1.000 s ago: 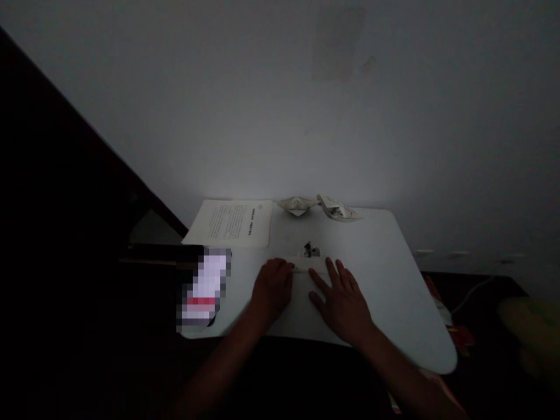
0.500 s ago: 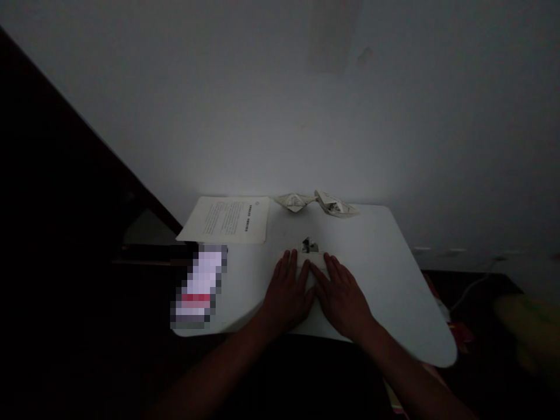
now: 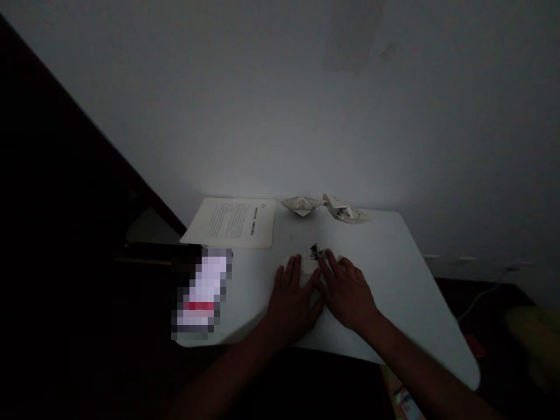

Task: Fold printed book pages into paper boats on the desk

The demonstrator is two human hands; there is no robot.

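Observation:
In dim light, a sheet of white paper with a small dark print (image 3: 313,256) lies on a white table (image 3: 394,262). My left hand (image 3: 293,297) rests flat on it, fingers stretched out and apart. Right beside it, touching, my right hand (image 3: 346,289) also lies flat on the paper with fingers extended toward the printed corner. Most of the paper is hidden under both hands.
A printed page (image 3: 234,221) lies at the table's far left. Two folded paper boats (image 3: 303,204) (image 3: 346,210) sit at the far edge by the wall. A blurred-out object (image 3: 201,291) lies at the table's left edge. Dark furniture stands to the left.
My left hand went from curled at the paper's left edge to flat beside my right hand. Both hands then slid forward slightly along the paper.

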